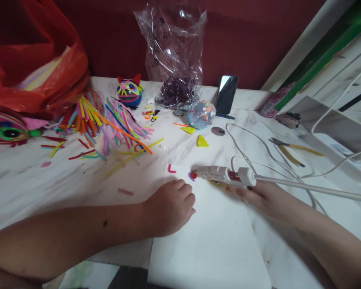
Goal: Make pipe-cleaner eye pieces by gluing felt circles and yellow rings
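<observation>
My right hand is wrapped round a white hot glue gun with a long pale glue stick out of its back. The nozzle points left and sits right by a small red and purple piece on a white sheet of paper. My left hand rests on the paper, closed, with its fingers curled under; whatever is inside it, if anything, is hidden. A pink L-shaped piece lies above that fist. Partly covered by the gun, something yellow lies beneath.
Bundles of coloured pipe cleaners spread over the left. Behind stand a decorated cat-faced ball, a clear bag, a clear ball and a phone. Yellow-handled pliers and a white cable lie right.
</observation>
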`<action>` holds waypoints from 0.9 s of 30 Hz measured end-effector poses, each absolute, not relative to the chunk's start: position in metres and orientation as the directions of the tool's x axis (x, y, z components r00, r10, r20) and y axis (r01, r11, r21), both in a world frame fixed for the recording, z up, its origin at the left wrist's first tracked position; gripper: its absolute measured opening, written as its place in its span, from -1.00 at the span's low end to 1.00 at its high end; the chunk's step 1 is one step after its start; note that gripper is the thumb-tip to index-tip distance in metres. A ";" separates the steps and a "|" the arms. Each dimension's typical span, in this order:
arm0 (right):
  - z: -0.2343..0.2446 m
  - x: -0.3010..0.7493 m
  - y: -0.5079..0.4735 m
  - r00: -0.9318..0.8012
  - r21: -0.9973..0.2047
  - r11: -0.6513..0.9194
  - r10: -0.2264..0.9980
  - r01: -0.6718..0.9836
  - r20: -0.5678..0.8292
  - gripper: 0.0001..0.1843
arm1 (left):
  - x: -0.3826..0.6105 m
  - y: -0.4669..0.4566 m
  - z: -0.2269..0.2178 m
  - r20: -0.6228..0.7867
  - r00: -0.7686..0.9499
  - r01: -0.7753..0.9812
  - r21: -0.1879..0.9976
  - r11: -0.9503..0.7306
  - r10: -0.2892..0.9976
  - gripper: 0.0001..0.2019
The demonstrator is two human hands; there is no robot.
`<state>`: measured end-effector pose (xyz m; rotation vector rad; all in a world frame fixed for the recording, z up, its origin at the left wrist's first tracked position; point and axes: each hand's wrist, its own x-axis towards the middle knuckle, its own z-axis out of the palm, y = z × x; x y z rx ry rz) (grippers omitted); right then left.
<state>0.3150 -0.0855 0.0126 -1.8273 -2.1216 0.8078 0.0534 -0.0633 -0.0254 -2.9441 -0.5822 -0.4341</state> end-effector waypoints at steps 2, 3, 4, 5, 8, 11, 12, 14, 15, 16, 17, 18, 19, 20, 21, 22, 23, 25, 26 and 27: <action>0.013 0.315 -0.085 -0.204 -0.546 0.083 0.965 0.834 -0.166 -0.35 | 0.054 -0.064 -0.025 0.297 0.881 0.398 -0.044 -0.916 0.368 -0.88; 0.013 0.315 -0.085 -0.205 -0.546 0.086 0.965 0.833 -0.161 -0.35 | 0.054 -0.064 -0.025 0.295 0.880 0.401 -0.043 -0.915 0.372 -0.88; 0.014 0.314 -0.085 -0.205 -0.545 0.086 0.965 0.834 -0.162 -0.34 | 0.054 -0.064 -0.025 0.291 0.881 0.402 -0.044 -0.915 0.373 -0.87; 0.014 0.314 -0.085 -0.202 -0.542 0.082 0.965 0.836 -0.165 -0.34 | 0.053 -0.064 -0.025 0.288 0.883 0.399 -0.046 -0.916 0.371 -0.87; 0.015 0.314 -0.085 -0.203 -0.544 0.078 0.964 0.835 -0.174 -0.35 | 0.053 -0.063 -0.026 0.283 0.888 0.390 -0.050 -0.919 0.361 -0.86; 0.014 0.313 -0.085 -0.207 -0.544 0.084 0.964 0.835 -0.169 -0.36 | 0.053 -0.063 -0.026 0.282 0.888 0.393 -0.059 -0.918 0.362 -0.87; 0.014 0.313 -0.085 -0.205 -0.540 0.084 0.964 0.838 -0.168 -0.36 | 0.053 -0.063 -0.026 0.280 0.889 0.393 -0.061 -0.917 0.363 -0.86; 0.013 0.314 -0.085 -0.201 -0.535 0.081 0.965 0.841 -0.169 -0.35 | 0.053 -0.063 -0.026 0.278 0.889 0.394 -0.062 -0.917 0.364 -0.86; 0.013 0.314 -0.085 -0.202 -0.535 0.083 0.965 0.841 -0.168 -0.35 | 0.053 -0.063 -0.026 0.279 0.888 0.395 -0.060 -0.917 0.365 -0.86; 0.013 0.314 -0.085 -0.205 -0.538 0.085 0.964 0.839 -0.167 -0.35 | 0.053 -0.064 -0.026 0.280 0.888 0.396 -0.058 -0.916 0.366 -0.86; 0.013 0.314 -0.085 -0.207 -0.541 0.086 0.964 0.837 -0.167 -0.36 | 0.053 -0.064 -0.026 0.282 0.886 0.398 -0.057 -0.916 0.368 -0.86; 0.013 0.314 -0.085 -0.208 -0.543 0.084 0.963 0.835 -0.170 -0.37 | 0.053 -0.064 -0.025 0.283 0.885 0.399 -0.055 -0.915 0.369 -0.87; 0.014 0.314 -0.085 -0.206 -0.543 0.080 0.963 0.836 -0.174 -0.37 | 0.054 -0.064 -0.024 0.283 0.885 0.398 -0.053 -0.916 0.369 -0.87; 0.015 0.313 -0.086 -0.201 -0.541 0.073 0.963 0.838 -0.181 -0.38 | 0.054 -0.064 -0.024 0.278 0.886 0.399 -0.051 -0.916 0.370 -0.87; 0.016 0.312 -0.086 -0.195 -0.537 0.065 0.962 0.841 -0.189 -0.37 | 0.054 -0.064 -0.023 0.268 0.887 0.401 -0.045 -0.915 0.376 -0.87; 0.018 0.312 -0.086 -0.189 -0.532 0.057 0.962 0.845 -0.196 -0.37 | 0.054 -0.065 -0.023 0.258 0.887 0.405 -0.037 -0.914 0.383 -0.88; 0.019 0.311 -0.086 -0.186 -0.528 0.051 0.961 0.847 -0.205 -0.37 | 0.054 -0.065 -0.023 0.247 0.887 0.409 -0.028 -0.912 0.390 -0.88; 0.020 0.310 -0.088 -0.184 -0.523 0.044 0.958 0.851 -0.219 -0.36 | 0.053 -0.066 -0.024 0.232 0.888 0.410 -0.011 -0.912 0.396 -0.88; 0.021 0.310 -0.088 -0.185 -0.521 0.042 0.957 0.853 -0.225 -0.36 | 0.052 -0.067 -0.025 0.226 0.889 0.409 -0.003 -0.913 0.398 -0.88; 0.022 0.310 -0.089 -0.188 -0.519 0.042 0.954 0.854 -0.232 -0.35 | 0.051 -0.067 -0.026 0.220 0.890 0.407 0.006 -0.913 0.398 -0.87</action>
